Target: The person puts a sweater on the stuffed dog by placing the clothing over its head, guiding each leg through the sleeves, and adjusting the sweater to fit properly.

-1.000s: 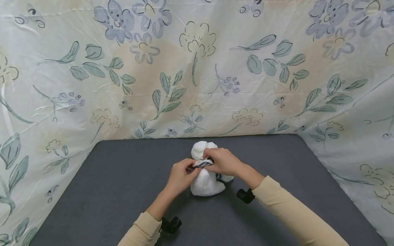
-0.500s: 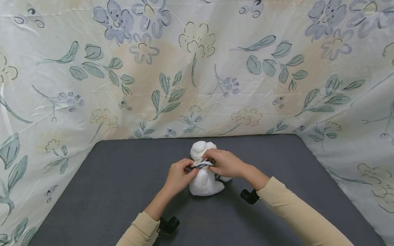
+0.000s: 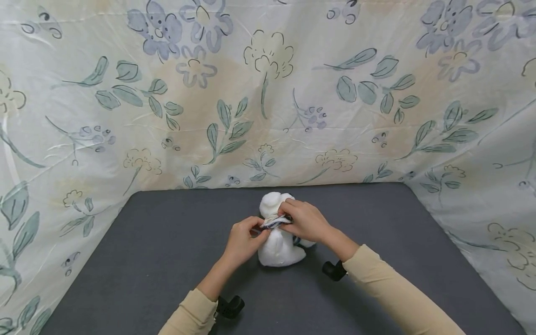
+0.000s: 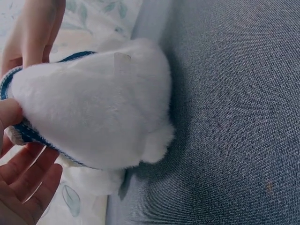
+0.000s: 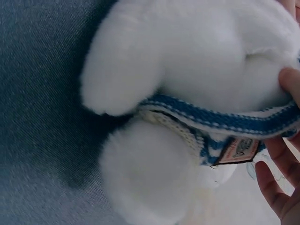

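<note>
Your left hand (image 3: 244, 239) pinches the blue-and-white knitted band (image 3: 275, 222); your right hand (image 3: 307, 221) pinches it too. It lies against the white plush toy (image 3: 278, 250); the toy rests on the grey tabletop (image 3: 176, 242).

You cannot read any words or numbers here. Your right wrist view shows a dark-edged label (image 5: 239, 150) on the blue-and-white clothing (image 5: 211, 117), its print too blurred to make out; your left one shows a pale, unreadable tag (image 4: 123, 64) on the white toy (image 4: 93, 98).
</note>
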`<control>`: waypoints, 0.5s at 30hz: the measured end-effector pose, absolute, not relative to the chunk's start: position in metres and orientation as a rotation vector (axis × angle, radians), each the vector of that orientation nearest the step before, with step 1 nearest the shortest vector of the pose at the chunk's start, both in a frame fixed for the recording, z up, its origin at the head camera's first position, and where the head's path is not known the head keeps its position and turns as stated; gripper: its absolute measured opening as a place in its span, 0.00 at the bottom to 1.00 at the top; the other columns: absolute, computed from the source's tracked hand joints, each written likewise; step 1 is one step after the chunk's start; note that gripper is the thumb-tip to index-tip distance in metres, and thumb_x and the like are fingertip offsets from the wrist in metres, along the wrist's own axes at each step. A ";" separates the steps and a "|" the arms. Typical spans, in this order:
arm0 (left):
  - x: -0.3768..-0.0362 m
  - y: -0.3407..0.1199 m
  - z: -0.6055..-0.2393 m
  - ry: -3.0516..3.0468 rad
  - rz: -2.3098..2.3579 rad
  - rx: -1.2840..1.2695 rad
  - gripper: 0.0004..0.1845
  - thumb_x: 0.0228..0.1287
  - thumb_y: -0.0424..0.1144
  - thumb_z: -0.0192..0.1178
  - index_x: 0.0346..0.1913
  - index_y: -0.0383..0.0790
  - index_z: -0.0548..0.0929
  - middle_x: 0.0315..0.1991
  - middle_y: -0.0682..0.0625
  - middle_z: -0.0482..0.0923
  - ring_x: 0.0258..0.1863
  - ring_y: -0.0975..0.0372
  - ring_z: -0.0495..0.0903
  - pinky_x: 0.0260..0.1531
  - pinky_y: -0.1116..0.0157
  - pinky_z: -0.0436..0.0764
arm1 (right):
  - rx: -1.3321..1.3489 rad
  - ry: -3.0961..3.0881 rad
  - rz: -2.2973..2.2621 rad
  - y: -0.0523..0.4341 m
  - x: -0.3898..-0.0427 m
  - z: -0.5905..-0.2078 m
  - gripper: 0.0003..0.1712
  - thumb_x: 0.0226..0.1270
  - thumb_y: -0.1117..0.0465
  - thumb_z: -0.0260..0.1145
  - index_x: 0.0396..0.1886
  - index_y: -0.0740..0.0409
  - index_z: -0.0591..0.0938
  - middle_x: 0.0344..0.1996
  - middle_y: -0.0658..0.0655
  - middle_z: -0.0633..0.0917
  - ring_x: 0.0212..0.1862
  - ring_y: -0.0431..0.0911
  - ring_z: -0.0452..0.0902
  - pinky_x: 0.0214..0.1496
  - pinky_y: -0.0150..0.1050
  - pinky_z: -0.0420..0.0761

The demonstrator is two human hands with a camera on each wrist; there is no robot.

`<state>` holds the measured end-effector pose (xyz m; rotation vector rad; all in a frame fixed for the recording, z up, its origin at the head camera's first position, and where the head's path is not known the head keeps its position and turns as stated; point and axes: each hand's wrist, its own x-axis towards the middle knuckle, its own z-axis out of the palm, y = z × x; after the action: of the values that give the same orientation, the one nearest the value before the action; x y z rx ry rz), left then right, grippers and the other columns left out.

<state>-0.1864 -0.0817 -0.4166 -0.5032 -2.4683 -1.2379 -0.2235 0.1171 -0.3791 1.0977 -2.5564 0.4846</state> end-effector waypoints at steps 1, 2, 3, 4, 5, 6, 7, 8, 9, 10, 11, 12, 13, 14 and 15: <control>-0.187 -0.082 -0.417 -2.469 -1.241 -0.500 0.02 0.53 0.36 0.64 0.31 0.45 0.83 0.29 0.55 0.81 0.28 0.67 0.81 0.28 0.72 0.78 | 1.087 -2.548 0.496 0.117 -0.224 -0.380 0.13 0.51 0.55 0.72 0.30 0.48 0.75 0.26 0.44 0.74 0.22 0.35 0.63 0.23 0.28 0.65; -0.187 -0.082 -0.417 -2.467 -1.245 -0.499 0.02 0.53 0.36 0.64 0.31 0.45 0.83 0.29 0.55 0.81 0.28 0.67 0.81 0.27 0.72 0.78 | 1.077 -2.540 0.505 0.116 -0.224 -0.382 0.13 0.50 0.55 0.73 0.30 0.48 0.75 0.26 0.43 0.73 0.22 0.35 0.63 0.23 0.28 0.64; -0.187 -0.082 -0.417 -2.464 -1.252 -0.498 0.02 0.53 0.36 0.64 0.31 0.45 0.83 0.29 0.55 0.81 0.28 0.67 0.81 0.27 0.72 0.78 | 1.062 -2.534 0.515 0.116 -0.224 -0.383 0.13 0.50 0.55 0.73 0.29 0.48 0.75 0.25 0.43 0.72 0.22 0.35 0.63 0.23 0.28 0.64; -0.187 -0.081 -0.417 -2.460 -1.257 -0.498 0.02 0.53 0.36 0.64 0.31 0.45 0.82 0.29 0.55 0.81 0.28 0.67 0.81 0.27 0.72 0.78 | 1.050 -2.528 0.526 0.115 -0.224 -0.384 0.13 0.49 0.56 0.73 0.29 0.48 0.76 0.25 0.43 0.72 0.22 0.35 0.62 0.23 0.28 0.64; -0.187 -0.081 -0.417 -2.460 -1.262 -0.496 0.02 0.53 0.36 0.64 0.31 0.45 0.82 0.29 0.55 0.81 0.27 0.67 0.81 0.27 0.72 0.78 | 1.036 -2.520 0.536 0.115 -0.224 -0.386 0.13 0.49 0.56 0.73 0.29 0.48 0.76 0.24 0.43 0.72 0.22 0.34 0.62 0.23 0.28 0.63; -0.187 -0.081 -0.417 -2.458 -1.268 -0.493 0.02 0.53 0.36 0.64 0.30 0.45 0.82 0.29 0.54 0.81 0.27 0.67 0.81 0.27 0.72 0.78 | 1.023 -2.510 0.549 0.114 -0.224 -0.387 0.12 0.49 0.56 0.73 0.28 0.48 0.76 0.24 0.43 0.71 0.22 0.34 0.62 0.23 0.28 0.63; -0.186 -0.081 -0.417 -2.455 -1.274 -0.494 0.02 0.53 0.35 0.64 0.30 0.45 0.82 0.29 0.54 0.81 0.27 0.67 0.81 0.27 0.73 0.78 | 1.013 -2.497 0.561 0.114 -0.224 -0.388 0.12 0.49 0.57 0.73 0.28 0.48 0.76 0.24 0.43 0.71 0.23 0.34 0.61 0.23 0.28 0.63; -0.186 -0.081 -0.417 -2.453 -1.278 -0.494 0.02 0.53 0.35 0.64 0.30 0.45 0.82 0.29 0.54 0.81 0.27 0.67 0.81 0.27 0.73 0.78 | 1.001 -2.485 0.568 0.113 -0.224 -0.390 0.12 0.49 0.57 0.73 0.27 0.48 0.76 0.24 0.43 0.71 0.23 0.34 0.61 0.24 0.28 0.63; -0.186 -0.081 -0.417 -2.450 -1.281 -0.493 0.02 0.53 0.35 0.64 0.30 0.44 0.82 0.29 0.54 0.81 0.27 0.67 0.81 0.27 0.73 0.78 | 0.987 -2.473 0.577 0.113 -0.223 -0.391 0.12 0.49 0.57 0.73 0.27 0.49 0.76 0.23 0.43 0.71 0.23 0.35 0.61 0.24 0.28 0.63; -0.185 -0.082 -0.417 -2.450 -1.284 -0.492 0.02 0.53 0.36 0.64 0.31 0.44 0.83 0.30 0.54 0.81 0.27 0.67 0.82 0.27 0.73 0.78 | 0.977 -2.460 0.588 0.113 -0.223 -0.393 0.12 0.49 0.57 0.73 0.26 0.49 0.76 0.23 0.43 0.71 0.23 0.35 0.61 0.24 0.28 0.62; -0.185 -0.082 -0.417 -2.447 -1.282 -0.497 0.02 0.53 0.35 0.64 0.31 0.44 0.83 0.30 0.53 0.82 0.28 0.66 0.82 0.27 0.73 0.78 | 0.966 -2.449 0.601 0.112 -0.223 -0.394 0.13 0.49 0.57 0.73 0.26 0.49 0.75 0.23 0.43 0.71 0.23 0.35 0.61 0.24 0.28 0.62; -0.185 -0.082 -0.418 -2.445 -1.285 -0.497 0.02 0.53 0.35 0.64 0.31 0.43 0.83 0.30 0.53 0.82 0.28 0.66 0.82 0.27 0.73 0.78 | 0.954 -2.442 0.611 0.112 -0.222 -0.395 0.13 0.49 0.57 0.74 0.26 0.49 0.75 0.22 0.44 0.70 0.23 0.35 0.61 0.24 0.29 0.62; -0.185 -0.082 -0.418 -2.440 -1.289 -0.500 0.03 0.53 0.35 0.64 0.31 0.43 0.82 0.30 0.52 0.82 0.28 0.65 0.82 0.26 0.73 0.78 | 0.939 -2.441 0.625 0.111 -0.221 -0.396 0.13 0.49 0.58 0.74 0.26 0.49 0.75 0.22 0.44 0.70 0.23 0.35 0.60 0.24 0.29 0.62; -0.185 -0.082 -0.418 -2.435 -1.291 -0.501 0.03 0.52 0.35 0.64 0.31 0.43 0.82 0.31 0.52 0.82 0.28 0.65 0.82 0.26 0.73 0.79 | 0.919 -2.444 0.641 0.110 -0.221 -0.397 0.13 0.49 0.58 0.74 0.26 0.49 0.75 0.22 0.43 0.70 0.23 0.35 0.61 0.24 0.29 0.62; -0.184 -0.082 -0.418 -2.430 -1.296 -0.501 0.03 0.52 0.35 0.64 0.31 0.43 0.82 0.31 0.52 0.82 0.28 0.64 0.82 0.26 0.73 0.79 | 0.898 -2.450 0.661 0.109 -0.220 -0.398 0.13 0.49 0.58 0.74 0.25 0.49 0.75 0.22 0.43 0.70 0.23 0.35 0.61 0.24 0.29 0.62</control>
<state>-0.1844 -0.0817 -0.4179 -0.5011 -2.4300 -1.2955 -0.2200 0.1093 -0.3980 0.8977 -2.4503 0.6605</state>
